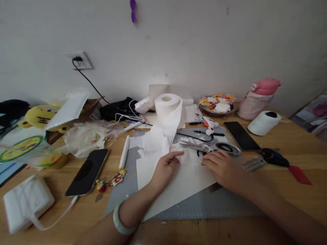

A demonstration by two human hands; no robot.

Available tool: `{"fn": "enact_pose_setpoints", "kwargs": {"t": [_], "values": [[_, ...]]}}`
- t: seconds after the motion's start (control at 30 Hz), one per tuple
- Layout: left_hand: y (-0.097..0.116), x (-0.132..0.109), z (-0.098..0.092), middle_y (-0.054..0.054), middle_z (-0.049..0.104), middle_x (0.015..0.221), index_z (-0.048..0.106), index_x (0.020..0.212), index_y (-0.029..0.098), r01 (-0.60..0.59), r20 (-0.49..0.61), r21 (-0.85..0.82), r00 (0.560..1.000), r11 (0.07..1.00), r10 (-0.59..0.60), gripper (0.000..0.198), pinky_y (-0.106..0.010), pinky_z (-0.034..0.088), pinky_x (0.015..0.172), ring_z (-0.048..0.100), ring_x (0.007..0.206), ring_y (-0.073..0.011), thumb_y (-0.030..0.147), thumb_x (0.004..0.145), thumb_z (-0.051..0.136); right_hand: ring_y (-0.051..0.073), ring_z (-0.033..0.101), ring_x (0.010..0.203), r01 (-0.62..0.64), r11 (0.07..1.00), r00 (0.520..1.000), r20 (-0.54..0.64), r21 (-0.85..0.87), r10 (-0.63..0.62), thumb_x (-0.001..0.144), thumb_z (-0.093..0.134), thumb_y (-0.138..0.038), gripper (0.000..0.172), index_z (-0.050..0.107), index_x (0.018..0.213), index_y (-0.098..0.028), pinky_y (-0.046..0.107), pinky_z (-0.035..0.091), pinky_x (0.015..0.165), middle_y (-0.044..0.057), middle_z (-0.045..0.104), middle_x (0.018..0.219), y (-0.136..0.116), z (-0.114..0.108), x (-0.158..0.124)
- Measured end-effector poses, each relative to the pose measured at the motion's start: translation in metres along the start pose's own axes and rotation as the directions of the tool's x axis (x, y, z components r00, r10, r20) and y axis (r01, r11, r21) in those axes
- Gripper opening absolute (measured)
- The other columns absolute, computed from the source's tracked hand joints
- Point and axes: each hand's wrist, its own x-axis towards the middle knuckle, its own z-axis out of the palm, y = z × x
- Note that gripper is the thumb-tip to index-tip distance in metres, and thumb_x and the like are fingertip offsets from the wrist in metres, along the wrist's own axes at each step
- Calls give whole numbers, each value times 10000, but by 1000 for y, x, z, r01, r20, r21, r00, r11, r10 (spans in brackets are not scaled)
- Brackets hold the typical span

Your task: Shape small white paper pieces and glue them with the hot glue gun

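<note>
A large white sheet of paper (176, 187) lies on a grey cutting mat (184, 211). My left hand (167, 168) rests over the sheet, its index finger stretched out and the thumb close below it; a pale, thin piece lies by the fingertips, too faint to make out. My right hand (221, 166) is over the sheet's right side with its fingers bent together, and whatever is under the fingertips is hidden. Just beyond it lie scissors (227, 147) with black-lined handles. A paper roll (167, 109) stands behind the sheet, its loose end trailing forward.
Phones lie at left (88, 173) and right (241, 136). A white charger (28, 202) with a cable sits front left. Farther back are a plastic bag (84, 137), a hot glue gun (209, 125), a bowl of sweets (217, 110), a pink bottle (258, 98) and a thread cone (263, 124).
</note>
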Motion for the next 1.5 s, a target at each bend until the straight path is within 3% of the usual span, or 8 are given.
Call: {"fn": "enact_pose_setpoints", "kwargs": {"t": [0.43, 0.7, 0.83, 0.93, 1.1, 1.17, 1.33, 1.5], "values": [[7, 20, -52, -245, 626, 931, 571, 988, 21, 217, -242, 754, 969, 620, -45, 338, -454, 468, 698, 608, 884, -363, 299, 803, 522, 227, 629, 732, -325, 945, 943, -92, -41, 321, 824, 446, -211, 190, 628, 772, -188, 375, 460, 662, 59, 677, 797, 30, -16, -21], [13, 13, -39, -97, 638, 907, 600, 931, 159, -154, -43, 764, 956, 626, 289, 237, -331, 478, 726, 614, 844, -213, 191, 892, 368, 244, 629, 801, -355, 908, 920, -88, 223, 381, 827, 466, -260, 185, 633, 773, -202, 422, 486, 755, 65, 673, 825, 15, -8, -15], [19, -8, -20, -99, 646, 955, 597, 964, 187, -458, 117, 686, 837, 565, 535, 233, -328, 480, 752, 611, 870, -205, 192, 880, 380, 238, 611, 908, -482, 671, 843, 88, 563, 531, 793, 535, -415, 346, 596, 1063, -207, 391, 496, 796, 95, 647, 1017, 1, -16, -6], [21, -23, -9, -103, 655, 968, 591, 963, 194, -609, 186, 611, 731, 506, 656, 225, -336, 491, 709, 622, 810, -200, 156, 850, 401, 242, 616, 876, -434, 352, 874, 292, 829, 389, 734, 522, -591, 615, 535, 1185, -173, 379, 513, 749, 113, 644, 1027, -16, -24, 5], [23, -35, -4, -106, 634, 989, 568, 942, 199, -723, 205, 505, 631, 472, 748, 216, -329, 483, 738, 602, 852, -192, 116, 812, 416, 252, 623, 866, -541, 50, 791, 488, 840, 370, 717, 580, -555, 531, 587, 1108, -196, 370, 518, 725, 75, 671, 951, -39, -29, 15], [23, -36, -4, -121, 596, 1038, 551, 968, 196, -732, 173, 361, 661, 578, 730, 208, -346, 465, 790, 573, 925, -205, 139, 799, 443, 250, 622, 866, -601, 8, 701, 522, 799, 486, 713, 615, -488, 452, 609, 1052, -189, 363, 514, 723, 72, 673, 964, -43, -28, 16], [22, -30, -1, -97, 488, 1016, 452, 952, 201, -304, 35, -341, 942, 890, 335, 311, -407, 394, 876, 477, 978, -232, 442, 774, 537, 195, 612, 685, -614, -163, 580, 581, 772, 571, 644, 666, -431, 346, 651, 868, -167, 290, 493, 583, 37, 683, 786, -42, -29, 19], [21, -19, 6, 27, 460, 719, 393, 849, 215, 19, 280, -563, 945, 826, 169, 366, -217, 401, 547, 476, 610, -107, 501, 737, 592, 192, 613, 730, -574, -272, 608, 624, 773, 490, 571, 708, -339, 393, 638, 923, -179, 286, 494, 633, 29, 685, 829, -42, -35, 19]]}}
